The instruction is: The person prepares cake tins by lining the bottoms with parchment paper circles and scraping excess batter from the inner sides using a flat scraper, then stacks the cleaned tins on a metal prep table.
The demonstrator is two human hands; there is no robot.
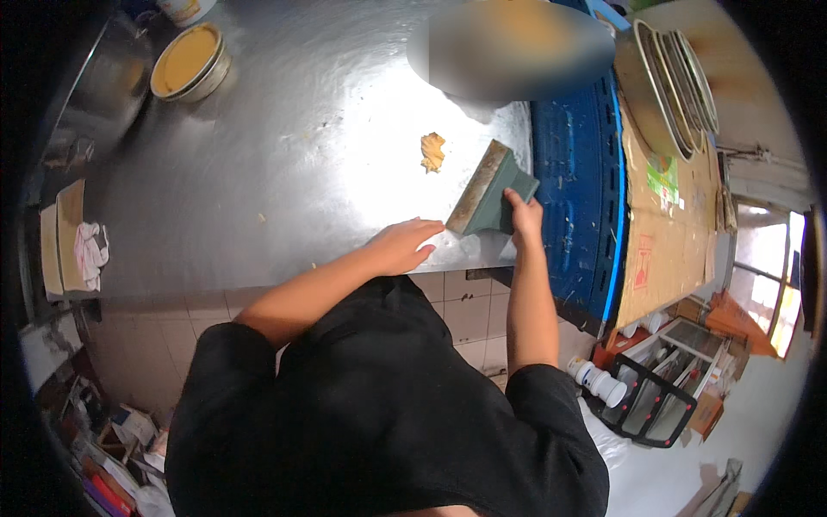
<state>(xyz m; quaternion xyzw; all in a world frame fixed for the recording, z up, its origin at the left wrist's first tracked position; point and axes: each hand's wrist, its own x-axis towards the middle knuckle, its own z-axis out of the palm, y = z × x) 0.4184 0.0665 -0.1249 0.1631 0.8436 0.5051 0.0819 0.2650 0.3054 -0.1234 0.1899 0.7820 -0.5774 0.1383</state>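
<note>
My right hand [525, 214] is closed around the narrow end of a wide green flat hand tool [501, 200]. A brown strip runs along the tool's broad left edge; I cannot tell whether it is bristle or a stained blade. My left hand [403, 247] lies near the front edge of the metal table [250, 172], fingers stretched out and thumb apart. Its fingertips are close to the tool's lower corner, and it holds nothing. Farther in, a small crumpled tan lump [432, 152], like a dough scrap, rests on the shiny tabletop. A few tiny crumbs are scattered to the left.
At the far left stands a round tub [188, 62] filled with tan paste. Blue plastic crates [575, 198] border the table's right side, with cardboard [668, 233] and stacked round pans [672, 86] beyond. A blurred patch hides the far right area. A pinkish cloth [90, 256] hangs at left.
</note>
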